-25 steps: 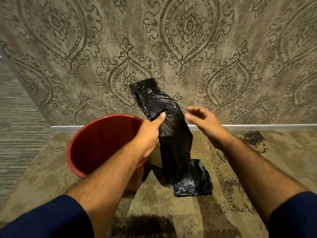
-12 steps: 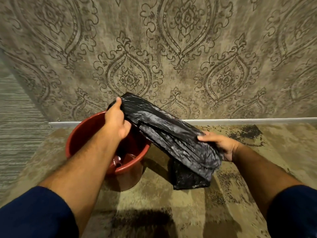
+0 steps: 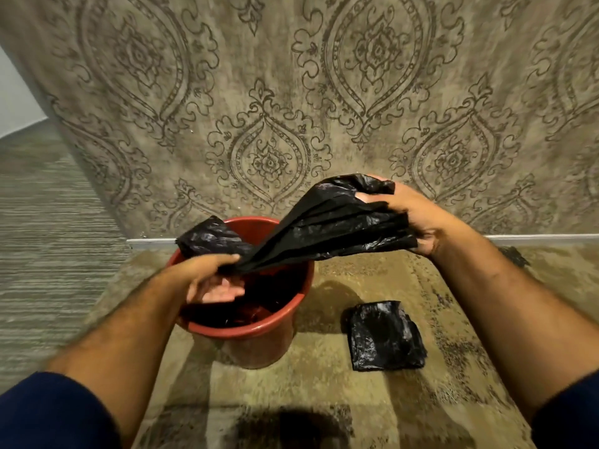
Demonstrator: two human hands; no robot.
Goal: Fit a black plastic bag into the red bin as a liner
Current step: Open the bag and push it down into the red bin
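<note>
A single wide-angle view comes from a camera worn on the person's head, looking forward and steeply down past both bare forearms, which enter from the near left and near right corners in dark blue sleeves [image 3: 48, 413]. It faces a wall hung with grey-brown damask-patterned covering [image 3: 269, 102] that fills the far upper half, meeting the mottled tan patterned carpet [image 3: 324, 393] at a pale skirting strip [image 3: 149, 243]. The camera sits close, at arm's reach of the round red plastic bin [image 3: 256, 335] near centre, and straight lines bow towards the edges.
</note>
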